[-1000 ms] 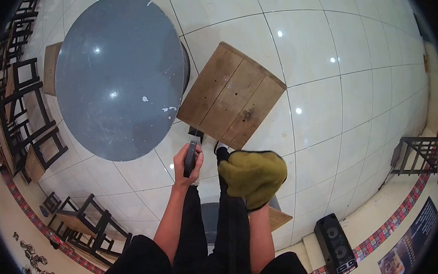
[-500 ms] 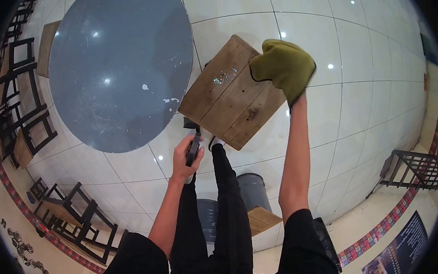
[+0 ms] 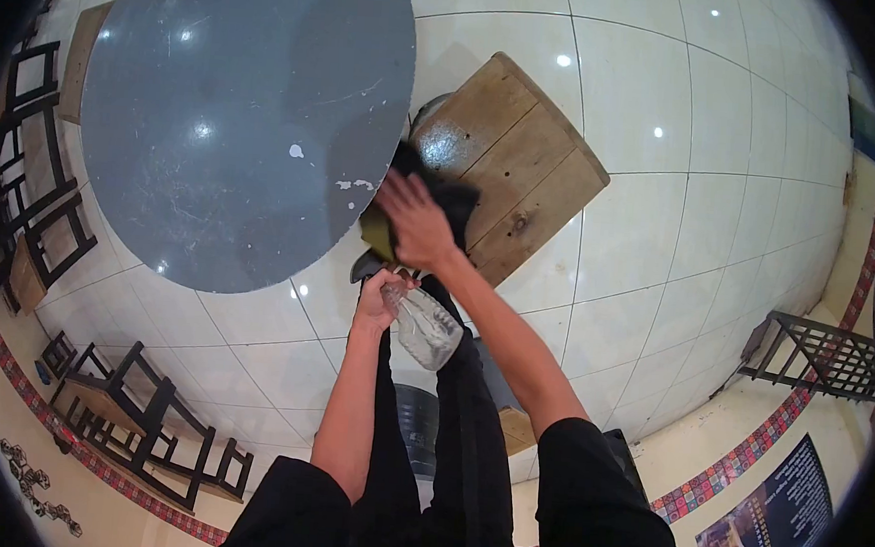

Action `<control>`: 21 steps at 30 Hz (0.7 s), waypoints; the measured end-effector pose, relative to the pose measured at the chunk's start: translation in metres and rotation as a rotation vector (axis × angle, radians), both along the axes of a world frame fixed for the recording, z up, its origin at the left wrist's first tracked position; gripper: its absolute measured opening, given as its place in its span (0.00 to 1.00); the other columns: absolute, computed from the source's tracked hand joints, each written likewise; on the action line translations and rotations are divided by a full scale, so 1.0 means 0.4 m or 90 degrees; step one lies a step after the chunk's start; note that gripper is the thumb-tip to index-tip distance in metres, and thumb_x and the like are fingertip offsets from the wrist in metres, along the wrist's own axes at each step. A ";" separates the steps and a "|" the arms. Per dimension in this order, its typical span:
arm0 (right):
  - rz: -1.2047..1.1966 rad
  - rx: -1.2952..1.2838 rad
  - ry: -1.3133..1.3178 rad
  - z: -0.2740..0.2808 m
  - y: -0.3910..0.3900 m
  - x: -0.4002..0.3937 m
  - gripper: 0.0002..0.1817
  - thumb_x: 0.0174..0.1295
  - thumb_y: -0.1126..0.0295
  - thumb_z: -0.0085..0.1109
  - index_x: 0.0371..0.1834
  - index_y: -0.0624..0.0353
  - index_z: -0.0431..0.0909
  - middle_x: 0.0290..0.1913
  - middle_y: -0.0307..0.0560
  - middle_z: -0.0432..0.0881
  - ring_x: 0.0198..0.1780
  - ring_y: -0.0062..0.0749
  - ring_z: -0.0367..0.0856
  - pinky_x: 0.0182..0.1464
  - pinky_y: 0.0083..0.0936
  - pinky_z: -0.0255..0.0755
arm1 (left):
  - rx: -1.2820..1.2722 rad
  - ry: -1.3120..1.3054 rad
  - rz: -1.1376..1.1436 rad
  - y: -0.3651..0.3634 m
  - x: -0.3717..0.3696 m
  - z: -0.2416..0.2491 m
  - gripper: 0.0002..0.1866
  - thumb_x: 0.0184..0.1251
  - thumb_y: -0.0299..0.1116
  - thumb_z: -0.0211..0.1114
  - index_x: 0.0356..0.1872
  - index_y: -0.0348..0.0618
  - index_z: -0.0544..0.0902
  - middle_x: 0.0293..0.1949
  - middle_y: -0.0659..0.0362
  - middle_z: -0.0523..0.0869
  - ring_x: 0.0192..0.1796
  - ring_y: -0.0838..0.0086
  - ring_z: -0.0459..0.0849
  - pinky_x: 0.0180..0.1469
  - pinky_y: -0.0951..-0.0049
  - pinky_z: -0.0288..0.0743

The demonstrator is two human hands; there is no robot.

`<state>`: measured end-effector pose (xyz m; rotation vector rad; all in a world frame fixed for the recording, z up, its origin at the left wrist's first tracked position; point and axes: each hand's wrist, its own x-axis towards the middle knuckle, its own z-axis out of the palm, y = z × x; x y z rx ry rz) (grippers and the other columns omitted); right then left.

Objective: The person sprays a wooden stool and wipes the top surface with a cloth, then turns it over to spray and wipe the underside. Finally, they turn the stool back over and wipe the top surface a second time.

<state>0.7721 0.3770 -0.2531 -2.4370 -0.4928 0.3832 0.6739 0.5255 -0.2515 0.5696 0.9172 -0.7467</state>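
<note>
A clear plastic bottle (image 3: 426, 329) is gripped at its neck by my left hand (image 3: 384, 295), its base pointing down and right over my legs. My right hand (image 3: 416, 219) lies with spread fingers on a dark and olive-green cloth (image 3: 452, 206), at the lower left side of the wooden stool top (image 3: 524, 174). The cloth is partly blurred and bunched near the edge of the round grey table (image 3: 246, 121). A wet, shiny patch shows on the upper left part of the wood.
Black-framed chairs (image 3: 139, 396) stand at the left and lower left. A grey bucket (image 3: 416, 423) is by my legs. At the right is a black slatted rack (image 3: 823, 355). Tiled floor (image 3: 630, 245) surrounds the stool.
My right hand has swept the cloth from the stool's upper right to its lower left. The bottle in my left hand has tilted into view. The stool appears turned and shifted right.
</note>
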 end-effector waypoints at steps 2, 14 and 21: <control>0.080 -0.020 -0.020 -0.013 0.038 -0.046 0.34 0.55 0.63 0.50 0.70 0.54 0.70 0.78 0.44 0.60 0.80 0.35 0.51 0.81 0.40 0.40 | 0.007 0.041 0.021 0.001 -0.013 0.006 0.11 0.56 0.28 0.58 0.39 0.37 0.80 0.30 0.55 0.82 0.35 0.66 0.82 0.59 0.57 0.74; -0.059 -0.154 -0.157 -0.027 -0.205 0.152 0.31 0.57 0.61 0.64 0.67 0.46 0.72 0.80 0.46 0.55 0.78 0.37 0.56 0.78 0.42 0.48 | 0.018 -0.102 -0.098 0.026 -0.004 -0.004 0.23 0.56 0.25 0.58 0.56 0.39 0.74 0.34 0.57 0.83 0.36 0.72 0.81 0.59 0.62 0.73; -0.383 -0.222 -0.241 -0.096 -0.278 0.258 0.28 0.64 0.61 0.56 0.69 0.50 0.66 0.80 0.54 0.52 0.79 0.47 0.51 0.78 0.49 0.42 | 0.115 -0.065 -0.216 0.026 0.006 0.019 0.02 0.53 0.23 0.60 0.28 0.38 0.79 0.27 0.59 0.81 0.35 0.71 0.81 0.57 0.64 0.74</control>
